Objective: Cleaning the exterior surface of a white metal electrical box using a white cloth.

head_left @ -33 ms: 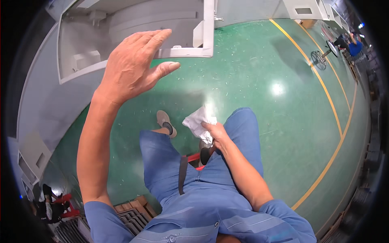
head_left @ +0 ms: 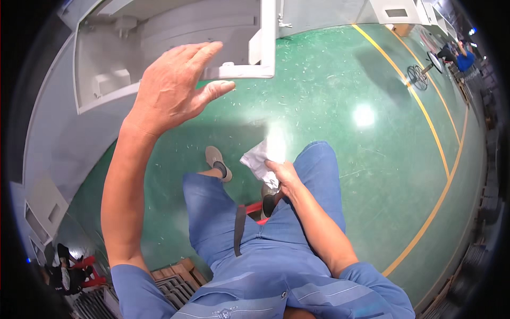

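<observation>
My left hand (head_left: 172, 90) is raised in front of a large white cabinet housing (head_left: 241, 70), with its thumb apart from the fingers and nothing held. In the view it overlaps the lower frame of the housing; whether it touches the frame I cannot tell. Between my knees, my right hand (head_left: 285, 175) grips a crumpled white cloth (head_left: 260, 160). The cloth hangs loosely out of the fingers, and its upper part looks washed out by bright light. Inside the open housing there is a small box-shaped part (head_left: 112, 83) at the lower left corner.
Green floor (head_left: 372, 175) with scattered small chips spreads around my feet. Yellow lines (head_left: 425, 114) cross it on the right. A round-based stool (head_left: 418, 78) stands at the far right, near a person in blue (head_left: 466, 61). Wooden and grey stacked pieces (head_left: 180, 274) lie at my lower left.
The cabinet housing appears shifted very slightly left in the view. My left hand stays raised, and my right hand keeps its hold on the cloth.
</observation>
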`<state>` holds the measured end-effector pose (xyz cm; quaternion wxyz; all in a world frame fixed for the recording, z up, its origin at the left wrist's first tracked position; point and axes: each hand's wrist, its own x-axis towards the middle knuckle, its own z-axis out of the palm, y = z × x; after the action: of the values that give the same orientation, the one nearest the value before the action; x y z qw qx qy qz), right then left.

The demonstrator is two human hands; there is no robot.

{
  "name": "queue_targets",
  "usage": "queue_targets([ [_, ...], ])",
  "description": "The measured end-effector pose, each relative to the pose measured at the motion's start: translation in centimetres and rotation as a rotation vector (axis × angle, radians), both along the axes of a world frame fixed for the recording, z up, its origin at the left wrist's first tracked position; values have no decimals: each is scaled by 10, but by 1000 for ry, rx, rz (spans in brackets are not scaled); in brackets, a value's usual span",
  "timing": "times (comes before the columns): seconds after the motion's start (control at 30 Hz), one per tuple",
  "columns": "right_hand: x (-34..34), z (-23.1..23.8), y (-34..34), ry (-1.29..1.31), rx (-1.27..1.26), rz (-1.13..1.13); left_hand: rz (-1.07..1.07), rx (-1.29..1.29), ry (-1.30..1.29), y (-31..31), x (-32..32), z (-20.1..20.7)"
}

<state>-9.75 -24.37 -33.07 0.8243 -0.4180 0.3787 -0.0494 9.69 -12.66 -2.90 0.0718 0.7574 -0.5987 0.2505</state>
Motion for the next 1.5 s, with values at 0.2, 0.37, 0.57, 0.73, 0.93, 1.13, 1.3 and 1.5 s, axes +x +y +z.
queue_targets([
  [0.2, 8, 49, -31, -303, -326, -341, 124, 192, 429, -2, -4, 2],
  [0.37, 45, 189, -42, -559, -1109, -446, 18, 111, 593, -16, 0, 8],
  [0.57, 113, 130, -20, -409, -1475, -380, -84, 78, 562, -30, -13, -3],
  [0.73, 176, 51, -29, -139, -976, 292, -50, 122, 665, -20, 2, -19],
  [0.93, 192, 26, -44, -217, 288, -392, -70, 46, 715, -21, -11, 9],
  [1.13, 112, 171, -38, -593, -933, -403, 69, 206, 859, -34, -15, 7],
  [1.3, 125, 158, -45, -783, -1279, -385, 39, 192, 896, -30, -10, 16],
  [1.5, 193, 70, -82, -503, -1254, -283, 76, 267, 884, -38, -15, 16],
])
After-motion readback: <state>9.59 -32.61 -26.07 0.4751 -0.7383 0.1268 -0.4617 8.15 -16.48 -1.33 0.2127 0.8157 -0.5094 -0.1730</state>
